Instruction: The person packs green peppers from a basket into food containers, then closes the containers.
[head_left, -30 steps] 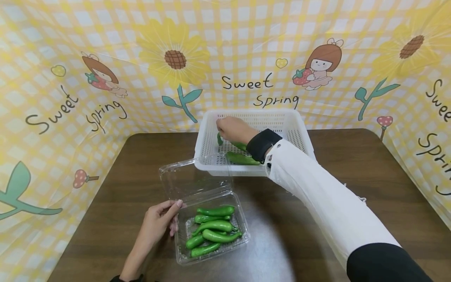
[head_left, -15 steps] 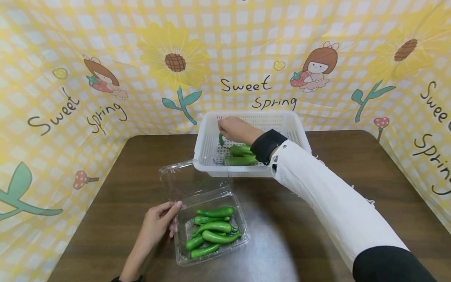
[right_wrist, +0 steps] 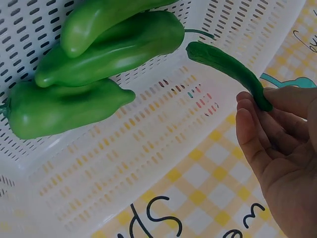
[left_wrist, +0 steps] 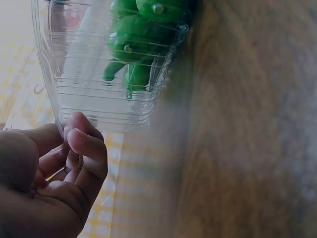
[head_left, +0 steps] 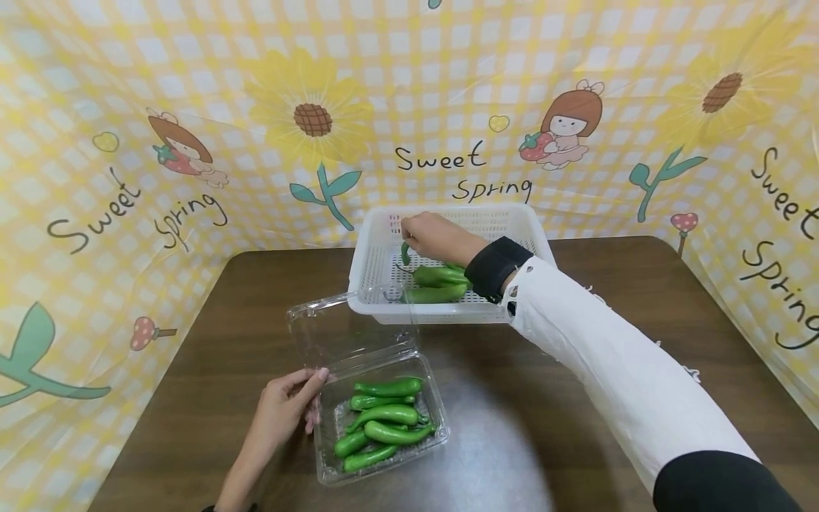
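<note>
My right hand (head_left: 438, 236) pinches one end of a small, slender, dark green chili pepper (right_wrist: 230, 67) between thumb and fingers, over the left part of a white perforated basket (head_left: 377, 309). Larger green peppers (right_wrist: 74, 109) lie in that basket, close below the wrist in the head view. My left hand (head_left: 281, 407) pinches the left rim of a clear plastic clamshell box (head_left: 328, 462) near its hinge. Inside the box lie several green peppers (head_left: 393, 432), and its transparent lid (head_left: 348, 331) stands raised, its far edge overlapping the basket's front in the head view.
A dark brown wooden table (head_left: 256, 299) carries the box and the basket. Behind and on both sides hangs a yellow checked cloth (head_left: 448, 85) printed with flowers and lettering, close to the basket's back. A white sleeve (head_left: 595, 348) covers the right forearm.
The right hand, holding the slender chili pepper, has shifted slightly right within the basket, leaving more of the larger peppers in sight. The left hand keeps its hold on the box.
</note>
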Motion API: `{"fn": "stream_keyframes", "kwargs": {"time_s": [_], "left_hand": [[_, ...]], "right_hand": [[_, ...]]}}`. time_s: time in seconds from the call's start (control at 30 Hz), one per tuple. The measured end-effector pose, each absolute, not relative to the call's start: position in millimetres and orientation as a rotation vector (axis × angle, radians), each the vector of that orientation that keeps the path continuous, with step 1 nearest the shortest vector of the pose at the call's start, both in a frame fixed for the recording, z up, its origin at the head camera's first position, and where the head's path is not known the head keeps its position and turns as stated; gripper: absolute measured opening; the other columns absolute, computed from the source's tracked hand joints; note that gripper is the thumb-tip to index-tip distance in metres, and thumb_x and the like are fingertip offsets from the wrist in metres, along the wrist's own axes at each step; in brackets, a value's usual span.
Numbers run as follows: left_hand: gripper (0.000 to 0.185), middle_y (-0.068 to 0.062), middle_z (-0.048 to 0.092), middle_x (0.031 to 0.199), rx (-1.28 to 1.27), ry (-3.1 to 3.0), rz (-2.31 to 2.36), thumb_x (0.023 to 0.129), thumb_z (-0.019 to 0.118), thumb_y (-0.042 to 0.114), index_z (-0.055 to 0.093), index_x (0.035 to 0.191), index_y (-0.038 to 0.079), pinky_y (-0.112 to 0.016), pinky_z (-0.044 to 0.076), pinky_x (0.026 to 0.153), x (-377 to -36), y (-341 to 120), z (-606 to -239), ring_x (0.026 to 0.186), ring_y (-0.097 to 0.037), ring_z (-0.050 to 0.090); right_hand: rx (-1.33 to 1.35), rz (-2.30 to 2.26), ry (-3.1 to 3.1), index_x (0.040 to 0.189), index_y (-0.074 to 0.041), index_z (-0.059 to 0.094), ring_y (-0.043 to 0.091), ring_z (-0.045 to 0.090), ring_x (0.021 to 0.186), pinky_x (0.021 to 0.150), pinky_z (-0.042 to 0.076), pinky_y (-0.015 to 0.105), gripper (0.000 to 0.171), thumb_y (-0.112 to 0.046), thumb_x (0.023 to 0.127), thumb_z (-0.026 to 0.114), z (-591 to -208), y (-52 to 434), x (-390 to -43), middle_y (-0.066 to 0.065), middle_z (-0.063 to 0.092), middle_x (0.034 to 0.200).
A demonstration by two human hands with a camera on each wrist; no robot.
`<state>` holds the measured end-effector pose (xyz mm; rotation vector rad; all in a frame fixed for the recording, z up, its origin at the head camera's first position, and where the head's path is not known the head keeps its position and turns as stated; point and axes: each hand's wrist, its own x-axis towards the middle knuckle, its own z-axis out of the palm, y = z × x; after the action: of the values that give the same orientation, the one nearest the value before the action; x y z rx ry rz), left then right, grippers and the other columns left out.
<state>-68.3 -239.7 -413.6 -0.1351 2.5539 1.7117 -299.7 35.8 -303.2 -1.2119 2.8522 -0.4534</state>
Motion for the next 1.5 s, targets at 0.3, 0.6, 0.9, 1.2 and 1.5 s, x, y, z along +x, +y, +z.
{"fn": "stream_keyframes", "kwargs": {"time_s": [0.3,0.6,0.9,1.2,1.5], "left_hand": [[0.034,-0.011,0.059,0.060,-0.124,2.561,1.700,0.098,0.062,0.035,0.074,0.104,0.004,-0.037,0.052,0.041,-70.2,-238.9,-414.2,0.040,-0.019,0.055],[0.034,-0.010,0.058,0.061,-0.101,2.556,1.714,0.099,0.061,0.033,0.073,0.104,0.001,-0.037,0.052,0.041,-70.4,-238.0,-414.3,0.040,-0.018,0.055],[0.036,-0.011,0.059,0.061,-0.115,2.551,1.698,0.099,0.061,0.036,0.073,0.105,0.003,-0.037,0.052,0.042,-71.7,-238.3,-414.8,0.040,-0.018,0.055],[0.036,-0.010,0.059,0.061,-0.098,2.547,1.706,0.099,0.061,0.035,0.073,0.105,0.002,-0.037,0.052,0.042,-72.5,-239.3,-415.6,0.041,-0.019,0.055],[0.036,-0.010,0.059,0.063,-0.083,2.548,1.702,0.099,0.061,0.035,0.073,0.105,0.002,-0.038,0.052,0.042,-73.6,-238.8,-415.9,0.041,-0.019,0.056]], "right_hand": [[-1.176,-0.502,2.860,0.113,0.000,0.064,0.022,0.065,0.094,0.087,0.054,0.033,0.018,-0.007,0.102,0.051,-298.4,50.4,-294.3,0.013,0.069,0.109],[-1.161,-0.599,2.869,0.114,0.001,0.064,0.026,0.066,0.100,0.089,0.055,0.036,0.019,-0.005,0.102,0.051,-289.4,70.5,-286.8,0.015,0.069,0.112],[-1.226,-0.652,2.939,0.110,0.001,0.066,0.027,0.067,0.098,0.088,0.056,0.037,0.018,-0.005,0.100,0.053,-280.9,87.2,-269.5,0.015,0.070,0.108],[-1.201,-0.682,2.997,0.110,-0.001,0.066,0.026,0.067,0.099,0.088,0.056,0.038,0.015,-0.007,0.098,0.059,-276.0,100.8,-246.4,0.014,0.071,0.106],[-1.274,-0.709,3.068,0.111,-0.002,0.066,0.025,0.065,0.095,0.084,0.055,0.039,0.015,-0.008,0.098,0.061,-276.6,114.8,-216.4,0.012,0.069,0.105]]}}
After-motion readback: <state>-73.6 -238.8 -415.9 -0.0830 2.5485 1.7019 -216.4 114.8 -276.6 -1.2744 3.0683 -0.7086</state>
